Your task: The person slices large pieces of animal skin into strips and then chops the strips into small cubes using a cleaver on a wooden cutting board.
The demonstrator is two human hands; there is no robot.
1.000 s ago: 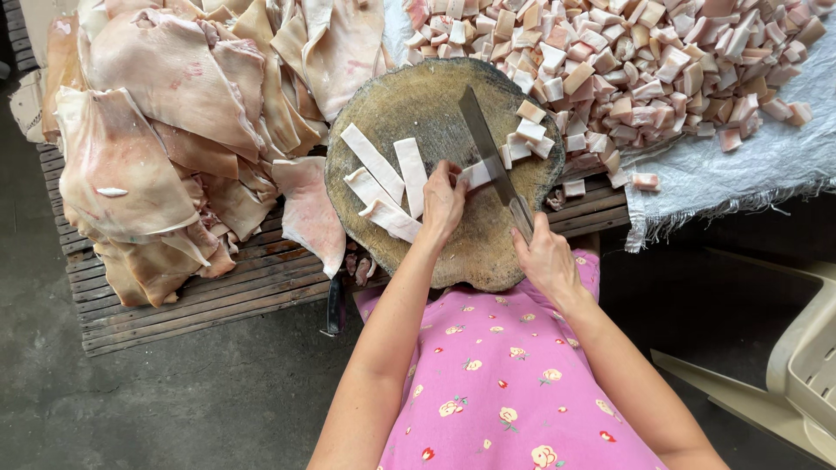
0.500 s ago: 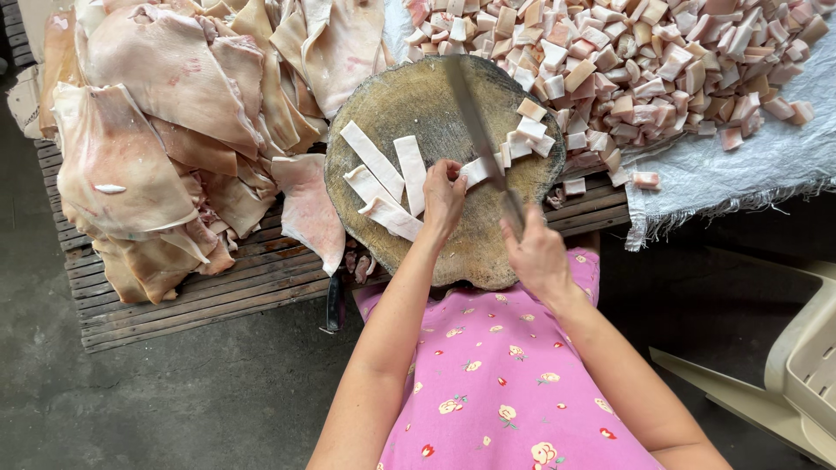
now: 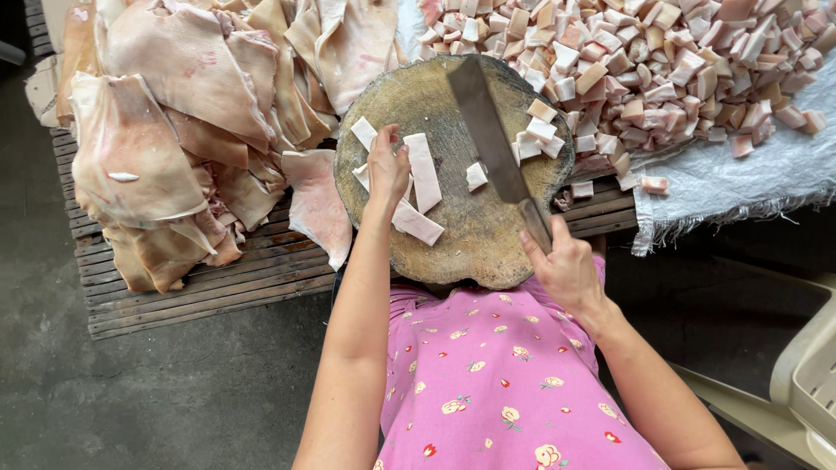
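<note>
A round wooden chopping block (image 3: 470,235) carries a few long pale strips of pork fat (image 3: 423,171) and some small cut cubes (image 3: 535,139). My left hand (image 3: 387,165) rests on the strips at the block's left side, fingers curled onto one of them. My right hand (image 3: 566,265) grips the handle of a large cleaver (image 3: 486,130), whose blade lies flat across the block, pointing away from me.
Large slabs of raw pork skin (image 3: 174,130) are heaped on a slatted wooden pallet (image 3: 218,283) at the left. A big pile of cut cubes (image 3: 679,61) lies on a white woven sheet (image 3: 749,183) at the right. A pale plastic crate (image 3: 814,374) stands at the lower right.
My left hand has moved left from the cutting spot onto the strips. The cleaver has swung the cut pieces rightward and now lies across the block.
</note>
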